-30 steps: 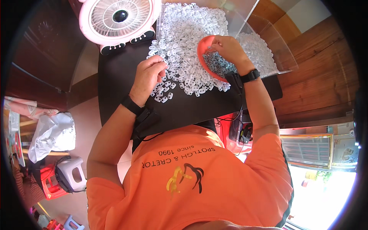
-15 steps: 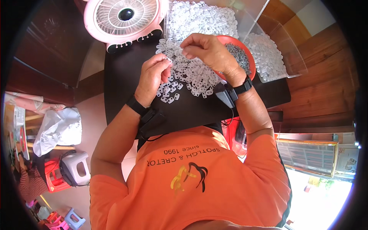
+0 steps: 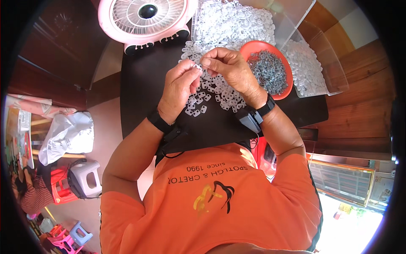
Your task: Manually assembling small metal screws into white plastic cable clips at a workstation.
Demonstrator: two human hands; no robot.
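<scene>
Between thumb and index finger, my left hand [image 3: 179,86] pinches a small white plastic clip [image 3: 197,67] with a hole in it. My right hand [image 3: 232,72] is closed in a pinch right beside that clip, its fingertips nearly touching it; whatever it holds is too small to make out. Under both hands lies a loose heap of similar white plastic clips [image 3: 230,99] on the dark table [image 3: 152,97]. Just right of my right hand stands a round orange-red bowl [image 3: 289,86] full of small grey metal pieces [image 3: 268,72], perhaps nails.
A pink fan [image 3: 148,25] stands at the table's far left. Clear plastic bins hold many white pieces [image 3: 234,21] at the back and more [image 3: 304,67] at the right. Stools [image 3: 84,180] and a white bag [image 3: 69,137] are at the left. Another person [image 3: 34,194] sits far left.
My right hand has come down and in, so its fingertips now meet the clip held by my left hand. The whole view has shifted slightly, showing more of the bowl.
</scene>
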